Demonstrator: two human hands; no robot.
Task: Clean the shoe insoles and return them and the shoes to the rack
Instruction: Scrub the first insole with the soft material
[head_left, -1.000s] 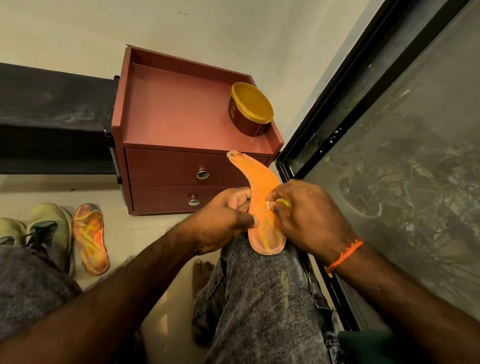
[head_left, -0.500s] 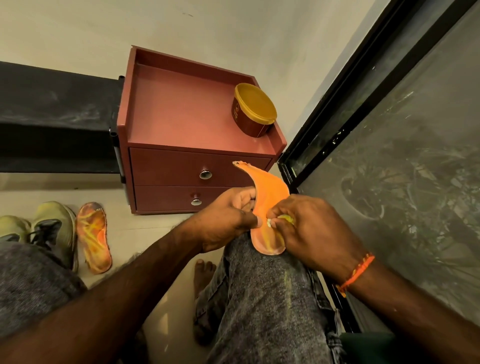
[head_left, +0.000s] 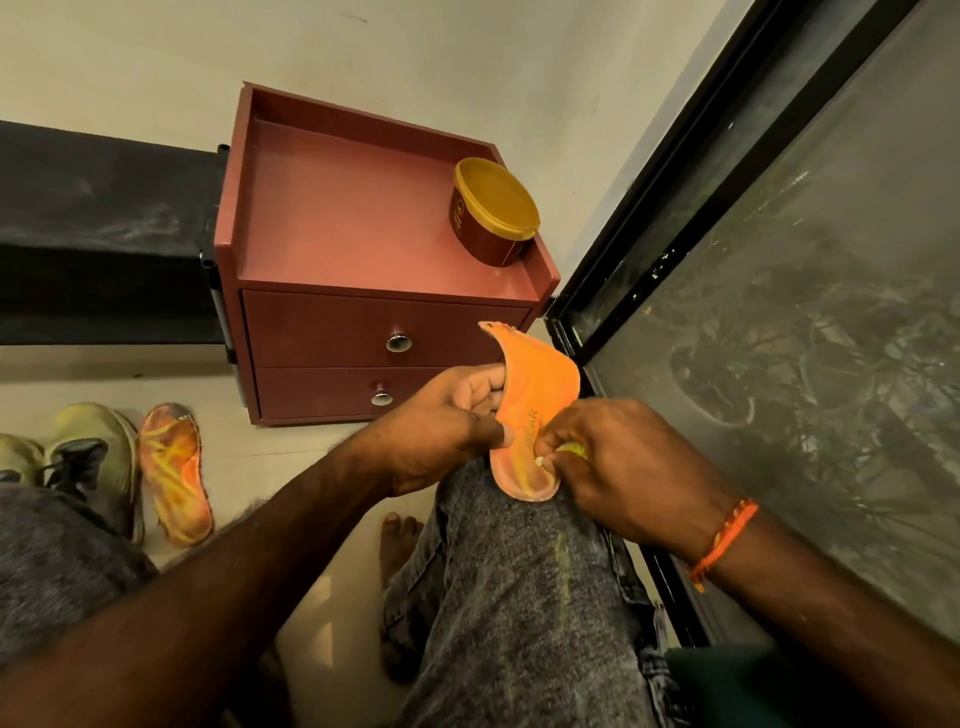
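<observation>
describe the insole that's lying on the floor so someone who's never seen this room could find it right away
Start at the red two-drawer cabinet against the wall, then look down to the floor on its left. The floor insole lies flat beside the olive-green shoes. Unlike the insole on the knee, no hand touches it, and yellow streaks cross its orange face.

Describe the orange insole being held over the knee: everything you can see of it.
The orange insole looks like thin, flexible foam, bent so its frayed toe end curls up and left. Faint lettering marks its middle; yellowish streaks stain the heel, which rests on the person's jeans-clad knee. The left hand pinches its left edge; the right hand presses something small and yellow-green against it.
</observation>
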